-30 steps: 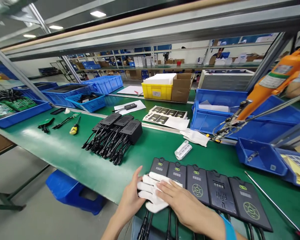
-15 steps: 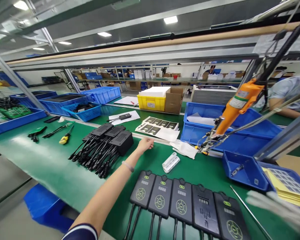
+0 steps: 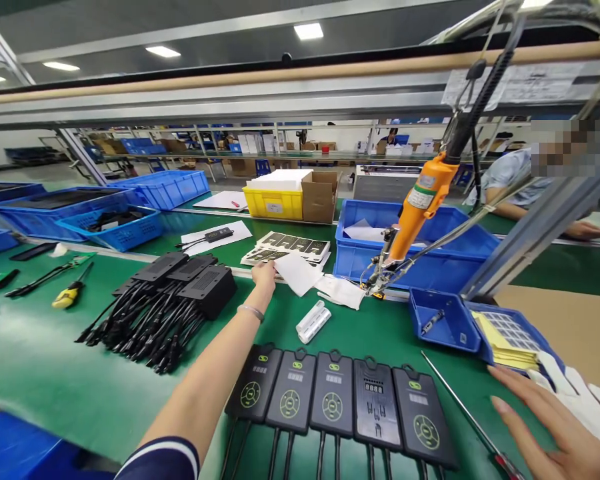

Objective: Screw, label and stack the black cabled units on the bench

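Note:
My left hand [image 3: 264, 279] reaches to the middle of the bench, fingers pinched at the left edge of a white sheet of paper [image 3: 299, 275]. That sheet is tilted over the front of a stack of printed label sheets [image 3: 300, 245]. At the lower right my right hand [image 3: 555, 427] is bare, fingers spread and holding nothing. A white glove [image 3: 587, 403] lies just behind it, partly covered. Between my hands several black controllers [image 3: 333, 393] with cables lie in a row, one without its front label. A long-shafted screwdriver [image 3: 460, 400] lies right of them.
A white roll-like bundle [image 3: 313, 322] and another white glove [image 3: 341, 291] lie mid-bench. Black adapters with cables [image 3: 180, 293] are piled left, beside a yellow-handled tool [image 3: 67, 295]. An orange power screwdriver [image 3: 420, 203] hangs before a blue bin [image 3: 350, 260]. A co-worker's arm [image 3: 507, 200] shows behind.
The view has turned right. My left hand has closed on the white sheet, whose lower edge has come toward me. My right hand now shows bare near the glove, which was blurred before.

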A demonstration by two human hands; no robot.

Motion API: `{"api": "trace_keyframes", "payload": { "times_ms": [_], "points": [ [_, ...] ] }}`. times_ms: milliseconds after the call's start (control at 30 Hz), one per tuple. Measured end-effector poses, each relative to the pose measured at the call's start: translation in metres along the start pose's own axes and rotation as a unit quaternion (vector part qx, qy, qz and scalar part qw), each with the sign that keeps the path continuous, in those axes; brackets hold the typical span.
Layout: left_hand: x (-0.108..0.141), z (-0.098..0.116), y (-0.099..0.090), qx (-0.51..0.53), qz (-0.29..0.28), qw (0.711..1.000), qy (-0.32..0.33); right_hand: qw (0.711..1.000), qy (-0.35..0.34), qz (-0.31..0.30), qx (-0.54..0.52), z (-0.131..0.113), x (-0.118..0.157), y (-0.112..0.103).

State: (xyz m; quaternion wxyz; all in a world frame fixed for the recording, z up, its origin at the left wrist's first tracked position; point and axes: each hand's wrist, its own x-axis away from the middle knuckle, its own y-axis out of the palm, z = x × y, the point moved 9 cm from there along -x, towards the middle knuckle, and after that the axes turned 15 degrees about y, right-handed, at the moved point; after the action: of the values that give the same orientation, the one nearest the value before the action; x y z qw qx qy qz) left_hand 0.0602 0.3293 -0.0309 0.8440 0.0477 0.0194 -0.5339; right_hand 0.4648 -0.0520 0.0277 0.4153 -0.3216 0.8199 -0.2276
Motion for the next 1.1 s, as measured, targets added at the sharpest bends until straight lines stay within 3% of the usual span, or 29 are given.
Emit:
{"api": "trace_keyframes", "payload": {
  "times_ms": [133,300,400,533,667,833,933,1100],
  "points": [
    [0.027,0.065,-0.017,0.097,-0.033,0.991,0.081,0.997,-0.070,-0.023,-0.014,-0.062,0.001,0.016],
    [0.114,0.138,-0.044,0.169,-0.190,0.954,0.161,0.977,-0.185,-0.001,-0.105,-0.160,-0.007,0.002],
    [0.177,0.166,-0.051,0.139,-0.313,0.910,0.234,0.961,-0.243,0.002,-0.134,-0.217,-0.004,0.002],
    [0.232,0.173,-0.057,0.108,-0.383,0.878,0.266,0.951,-0.261,0.023,-0.165,-0.260,0.007,0.010],
    [0.253,0.170,-0.059,0.088,-0.422,0.854,0.291,0.954,-0.234,0.035,-0.186,-0.263,0.011,0.014],
    [0.270,0.165,-0.059,0.015,-0.509,0.787,0.348,0.967,-0.163,-0.006,-0.196,-0.243,-0.009,0.016],
    [0.272,0.157,-0.059,0.013,-0.542,0.775,0.323,0.963,-0.177,-0.026,-0.201,-0.242,-0.011,0.016],
    [0.275,0.146,-0.056,0.063,-0.571,0.780,0.248,0.948,-0.206,-0.031,-0.242,-0.244,-0.004,0.016]
  ]
}}
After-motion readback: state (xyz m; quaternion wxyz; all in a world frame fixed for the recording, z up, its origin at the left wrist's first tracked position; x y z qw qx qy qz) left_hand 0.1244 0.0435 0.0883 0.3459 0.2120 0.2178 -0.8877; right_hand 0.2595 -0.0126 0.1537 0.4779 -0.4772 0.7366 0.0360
